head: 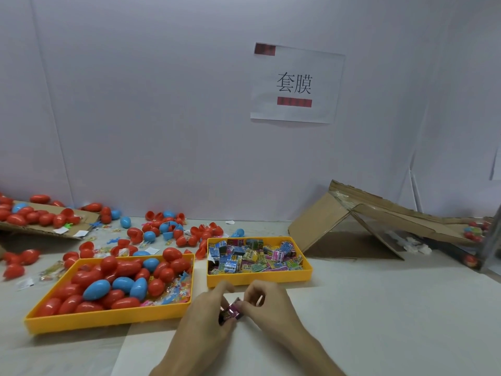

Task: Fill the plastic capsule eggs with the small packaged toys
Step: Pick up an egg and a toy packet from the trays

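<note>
Head view: at bottom centre our left hand (206, 310) and right hand (267, 302) pinch one pink packet (235, 312); the packet tray (260, 279) looks full, so much remains.

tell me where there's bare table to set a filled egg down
Widest bare table lies right of the right hand, in front of the folded cardboard and beside the packet tray. A narrower strip runs in front of the egg tray. Behind the egg tray, loose eggs crowd it.
</note>
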`<state>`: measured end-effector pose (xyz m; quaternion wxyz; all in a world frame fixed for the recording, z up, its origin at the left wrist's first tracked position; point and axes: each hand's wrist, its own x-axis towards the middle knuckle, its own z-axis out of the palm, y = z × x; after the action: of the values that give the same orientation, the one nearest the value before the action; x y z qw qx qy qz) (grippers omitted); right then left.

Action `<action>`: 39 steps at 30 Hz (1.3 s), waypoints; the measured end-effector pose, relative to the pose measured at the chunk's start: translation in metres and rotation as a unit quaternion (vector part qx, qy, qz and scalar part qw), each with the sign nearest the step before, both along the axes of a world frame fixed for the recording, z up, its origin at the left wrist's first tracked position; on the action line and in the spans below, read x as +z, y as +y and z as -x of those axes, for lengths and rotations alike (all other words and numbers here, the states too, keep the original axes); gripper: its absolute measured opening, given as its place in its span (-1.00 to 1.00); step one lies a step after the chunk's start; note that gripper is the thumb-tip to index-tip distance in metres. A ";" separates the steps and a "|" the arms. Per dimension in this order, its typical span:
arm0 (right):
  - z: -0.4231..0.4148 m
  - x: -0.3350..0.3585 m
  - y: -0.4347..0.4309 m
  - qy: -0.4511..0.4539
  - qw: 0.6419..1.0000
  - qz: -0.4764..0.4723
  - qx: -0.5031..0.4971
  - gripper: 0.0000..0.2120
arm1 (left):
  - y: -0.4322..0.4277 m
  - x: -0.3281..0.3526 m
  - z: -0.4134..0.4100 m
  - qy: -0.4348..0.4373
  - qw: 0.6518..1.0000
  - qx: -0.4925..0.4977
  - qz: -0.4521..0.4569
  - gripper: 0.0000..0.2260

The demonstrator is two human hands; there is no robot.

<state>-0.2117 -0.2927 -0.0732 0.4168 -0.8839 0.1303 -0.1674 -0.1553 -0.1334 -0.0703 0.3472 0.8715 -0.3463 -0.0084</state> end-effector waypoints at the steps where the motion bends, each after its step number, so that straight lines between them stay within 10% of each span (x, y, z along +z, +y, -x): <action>1: 0.000 0.000 0.000 0.002 1.000 -0.003 -0.002 -0.80 | 0.000 0.000 0.000 0.001 1.000 -0.001 0.000 -0.62; 22: -0.001 0.003 -0.021 -0.065 0.990 -0.084 -0.097 -0.81 | 0.003 0.002 0.002 0.015 1.000 -0.004 0.005 -0.61; 30: 0.005 0.015 -0.030 -0.104 0.956 -0.273 0.015 -0.83 | 0.001 0.011 0.005 0.092 0.984 0.013 0.150 -0.93; 39: 0.010 0.021 -0.021 -0.093 0.952 -0.255 0.142 -0.90 | 0.002 0.021 0.008 0.262 0.931 -0.046 0.249 -0.87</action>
<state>-0.2217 -0.3142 -0.0521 0.6580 -0.7381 0.0025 -0.1492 -0.1634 -0.1317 -0.0497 0.6310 0.7066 -0.2739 -0.1658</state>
